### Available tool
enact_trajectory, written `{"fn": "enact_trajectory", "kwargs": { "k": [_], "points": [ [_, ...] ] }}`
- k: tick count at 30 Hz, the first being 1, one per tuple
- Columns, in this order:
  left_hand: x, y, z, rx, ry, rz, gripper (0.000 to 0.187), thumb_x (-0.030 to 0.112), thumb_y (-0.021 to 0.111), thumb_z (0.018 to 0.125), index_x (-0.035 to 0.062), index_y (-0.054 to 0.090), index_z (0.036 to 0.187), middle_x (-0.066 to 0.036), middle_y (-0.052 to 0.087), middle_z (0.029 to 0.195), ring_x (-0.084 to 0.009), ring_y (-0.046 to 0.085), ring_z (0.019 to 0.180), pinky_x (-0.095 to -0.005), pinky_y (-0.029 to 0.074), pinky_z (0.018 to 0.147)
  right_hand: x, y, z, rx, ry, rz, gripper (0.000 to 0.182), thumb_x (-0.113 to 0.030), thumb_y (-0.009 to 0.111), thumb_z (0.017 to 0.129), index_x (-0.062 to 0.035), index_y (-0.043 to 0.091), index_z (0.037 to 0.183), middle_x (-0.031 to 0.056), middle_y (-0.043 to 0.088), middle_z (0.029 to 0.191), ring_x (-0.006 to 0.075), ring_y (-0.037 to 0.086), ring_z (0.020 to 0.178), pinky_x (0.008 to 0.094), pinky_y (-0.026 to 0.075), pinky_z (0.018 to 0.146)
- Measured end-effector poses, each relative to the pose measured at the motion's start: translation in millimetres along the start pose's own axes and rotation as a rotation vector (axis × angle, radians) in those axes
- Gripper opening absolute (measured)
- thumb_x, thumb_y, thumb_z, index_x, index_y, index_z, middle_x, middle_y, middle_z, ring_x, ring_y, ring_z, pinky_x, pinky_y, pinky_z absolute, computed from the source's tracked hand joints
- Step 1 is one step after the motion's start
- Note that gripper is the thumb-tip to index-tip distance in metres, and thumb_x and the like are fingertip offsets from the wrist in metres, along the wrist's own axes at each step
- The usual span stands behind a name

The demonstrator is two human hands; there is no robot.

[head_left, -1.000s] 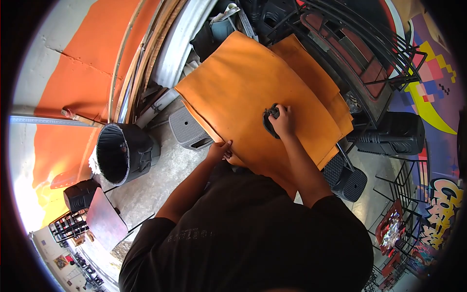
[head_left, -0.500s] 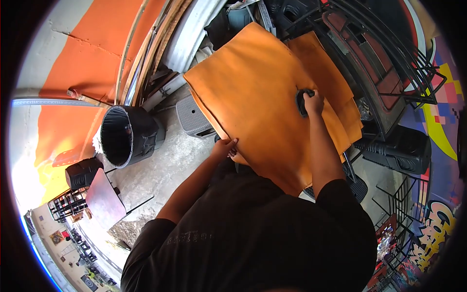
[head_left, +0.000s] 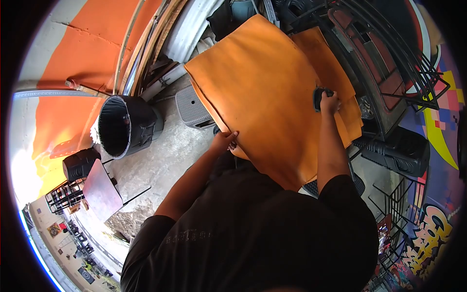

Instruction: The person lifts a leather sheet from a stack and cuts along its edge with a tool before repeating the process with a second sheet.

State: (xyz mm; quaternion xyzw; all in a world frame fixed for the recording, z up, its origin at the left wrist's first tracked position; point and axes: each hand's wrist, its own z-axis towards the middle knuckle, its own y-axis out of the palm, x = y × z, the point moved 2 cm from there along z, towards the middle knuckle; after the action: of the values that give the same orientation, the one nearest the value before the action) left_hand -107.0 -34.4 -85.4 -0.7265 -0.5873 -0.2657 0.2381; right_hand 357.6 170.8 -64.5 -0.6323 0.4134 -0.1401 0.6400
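Note:
A large orange-tan sheet of leather lies spread in front of me, with its near edge by my body. At its left edge my left hand is closed, thumb on top and fingers curled under the rim. My right hand grips a black brush-like block against the right side of the sheet. The block's underside is hidden, so its exact kind cannot be made out. More leather of the same colour lies beneath, sticking out on the right.
A grey plastic stool stands beyond the sheet's left edge, and a black bin is further left. Stacked metal-framed furniture and a black speaker-like box stand on the right. Wooden strips lean at the back left.
My right hand has moved the black block to the right across the leather, closer to its right edge. My left hand keeps its hold on the left edge.

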Motion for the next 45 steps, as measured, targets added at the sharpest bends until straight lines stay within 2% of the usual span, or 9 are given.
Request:
{"fn": "enact_trajectory", "kwargs": {
  "k": [20,27,32,34,35,37,38,41,45],
  "points": [
    [21,5,-2,-0.074,0.05,0.188,0.05,0.045,0.061,0.103,0.0002,0.071,0.083,-0.012,0.075,0.077,-0.0192,0.071,0.062,-0.0297,0.054,0.056,78,-17,-144,-0.097,-0.285,0.201,0.055,-0.037,0.076,0.087,-0.0129,0.059,0.133,0.0226,0.058,0.128,0.0445,0.058,0.117,0.0514,0.051,0.097],
    [33,71,-19,-0.205,0.069,0.113,0.048,0.04,0.059,0.104,-0.0033,0.072,0.087,-0.013,0.076,0.08,-0.0233,0.074,0.066,-0.0339,0.058,0.06,67,-46,-183,-0.243,-0.523,0.608,0.063,-0.035,0.084,0.081,-0.0072,0.059,0.132,0.022,0.065,0.12,0.0388,0.064,0.112,0.0475,0.051,0.096],
    [54,62,-19,-0.15,0.242,0.49,0.045,0.041,0.061,0.102,-0.0014,0.072,0.092,-0.013,0.075,0.075,-0.0267,0.075,0.068,-0.0388,0.059,0.063,54,-31,-205,-0.128,-0.746,0.433,0.064,-0.037,0.083,0.082,-0.0121,0.059,0.135,0.0215,0.06,0.13,0.0413,0.061,0.115,0.0472,0.051,0.097],
    [77,44,-26,0.199,0.525,0.784,0.046,0.046,0.065,0.097,0.0046,0.07,0.116,-0.02,0.075,0.107,-0.0333,0.073,0.102,-0.0504,0.057,0.086,50,-35,-234,0.021,-0.731,0.138,0.059,-0.035,0.083,0.082,-0.0146,0.061,0.133,0.0203,0.055,0.138,0.0432,0.056,0.121,0.0487,0.049,0.1],
    [81,38,-23,0.205,0.522,0.783,0.046,0.046,0.065,0.097,0.0046,0.07,0.116,-0.02,0.075,0.107,-0.0333,0.073,0.102,-0.0504,0.057,0.086,43,-36,-245,0.093,-0.72,-0.009,0.056,-0.034,0.082,0.083,-0.0159,0.062,0.132,0.0198,0.053,0.141,0.0441,0.054,0.124,0.0494,0.048,0.102],
    [88,29,-24,0.556,0.707,0.969,0.08,0.058,0.07,0.089,0.0181,0.045,0.154,-0.028,0.038,0.159,-0.0425,0.035,0.149,-0.0625,0.036,0.113,28,-38,-253,0.063,-0.675,-0.019,0.056,-0.033,0.082,0.082,-0.0175,0.063,0.132,0.0196,0.051,0.143,0.0449,0.053,0.124,0.0504,0.048,0.102],
    [88,30,-24,0.553,0.701,0.969,0.08,0.058,0.07,0.089,0.0181,0.045,0.154,-0.028,0.038,0.159,-0.0425,0.035,0.149,-0.0625,0.036,0.113,23,-39,-255,0.039,-0.624,-0.031,0.055,-0.033,0.081,0.082,-0.0192,0.063,0.132,0.0194,0.049,0.145,0.0457,0.051,0.125,0.0514,0.048,0.101],
    [95,36,-27,0.264,0.28,1.025,0.117,0.067,0.074,0.08,0.0253,0.008,0.167,-0.021,-0.013,0.171,-0.045,-0.01,0.157,-0.0664,0.015,0.12,16,-23,-259,0.016,-0.647,-0.003,0.054,-0.03,0.081,0.081,-0.0211,0.065,0.131,0.0193,0.048,0.145,0.046,0.051,0.124,0.0523,0.048,0.101],
    [80,33,-4,0.27,0.3,1.037,0.127,0.071,0.075,0.076,0.029,-0.003,0.167,-0.02,-0.021,0.17,-0.047,-0.02,0.155,-0.0683,0.012,0.12,6,-11,-285,-0.041,-0.853,0.079,0.049,-0.025,0.08,0.077,-0.0205,0.068,0.125,0.0195,0.05,0.141,0.045,0.052,0.121,0.0522,0.049,0.1]
  ]
}}
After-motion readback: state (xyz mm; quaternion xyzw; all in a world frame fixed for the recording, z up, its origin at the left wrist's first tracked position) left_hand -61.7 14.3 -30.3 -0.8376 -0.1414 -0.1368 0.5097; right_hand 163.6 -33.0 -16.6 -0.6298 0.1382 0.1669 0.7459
